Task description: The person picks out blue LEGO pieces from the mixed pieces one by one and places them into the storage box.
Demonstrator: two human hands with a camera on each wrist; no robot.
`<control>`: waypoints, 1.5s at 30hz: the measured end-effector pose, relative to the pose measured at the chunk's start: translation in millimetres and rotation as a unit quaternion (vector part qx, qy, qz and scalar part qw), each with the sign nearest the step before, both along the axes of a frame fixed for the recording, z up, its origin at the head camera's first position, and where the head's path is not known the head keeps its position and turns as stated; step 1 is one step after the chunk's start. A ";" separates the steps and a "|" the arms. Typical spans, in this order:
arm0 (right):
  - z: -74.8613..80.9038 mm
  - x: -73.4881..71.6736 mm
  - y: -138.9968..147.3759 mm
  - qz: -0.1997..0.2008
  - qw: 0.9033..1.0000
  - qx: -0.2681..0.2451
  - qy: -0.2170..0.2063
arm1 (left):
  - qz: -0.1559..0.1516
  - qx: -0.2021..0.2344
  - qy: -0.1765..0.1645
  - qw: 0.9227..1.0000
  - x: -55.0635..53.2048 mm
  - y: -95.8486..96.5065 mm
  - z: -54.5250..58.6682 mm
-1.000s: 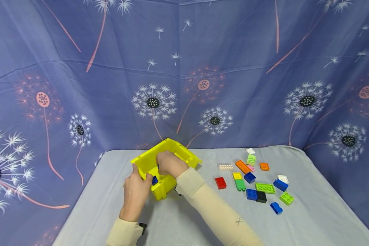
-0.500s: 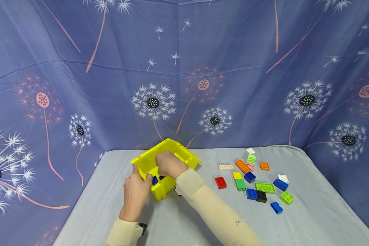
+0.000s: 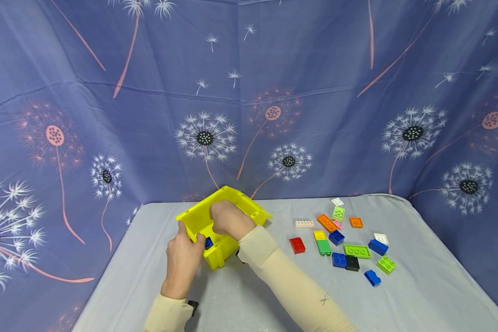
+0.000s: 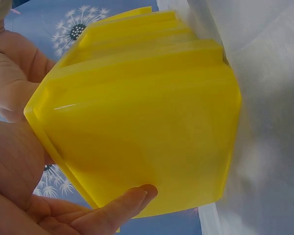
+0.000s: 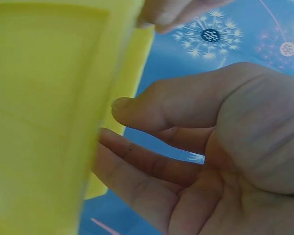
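A yellow plastic bin [image 3: 199,216] stands at an angle on the left half of the table. My left hand [image 3: 184,260] grips its near left edge, the thumb over the rim and a fingertip [image 4: 146,192] against the outer wall. My right hand [image 3: 230,220] reaches down into the bin from the right. In the right wrist view the right thumb [image 5: 132,110] stands apart from the lower fingers, whose tips are hidden behind the bin wall. I cannot tell whether this hand holds a piece. A small blue toy brick [image 3: 208,243] lies on the bin floor by the left thumb.
Several loose toy bricks lie on the right of the table, among them a red brick [image 3: 297,245], a green brick [image 3: 324,248], a black brick [image 3: 352,263] and an orange plate [image 3: 327,223]. A blue patterned curtain [image 3: 249,106] hangs behind the table.
Blue pieces that showed beside my right hand in the earlier frames are out of sight now. The left hand keeps its hold on the bin, and the loose bricks lie as before.
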State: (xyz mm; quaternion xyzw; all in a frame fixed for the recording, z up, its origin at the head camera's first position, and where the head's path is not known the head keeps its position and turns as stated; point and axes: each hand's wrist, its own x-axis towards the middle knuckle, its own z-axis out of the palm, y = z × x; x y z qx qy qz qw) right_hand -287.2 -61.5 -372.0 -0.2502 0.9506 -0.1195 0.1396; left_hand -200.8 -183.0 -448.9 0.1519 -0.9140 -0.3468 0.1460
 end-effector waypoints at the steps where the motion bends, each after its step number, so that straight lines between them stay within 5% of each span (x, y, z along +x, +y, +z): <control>1: 2.2 0.6 1.1 0.001 1.000 -0.007 0.003 | 0.000 0.000 -0.001 1.000 0.0 -0.3 -0.1; 13: 28.1 10.3 18.2 0.006 0.997 -0.080 0.008 | 0.004 -0.001 0.003 1.000 0.8 -2.2 0.9; 28: 56.1 27.0 57.7 -0.006 0.982 -0.170 0.082 | 0.009 -0.006 0.010 1.000 1.4 -6.6 0.9; 45: 55.1 37.2 125.3 -0.060 0.968 -0.220 0.108 | 0.007 0.009 -0.005 1.000 1.4 -0.5 -0.2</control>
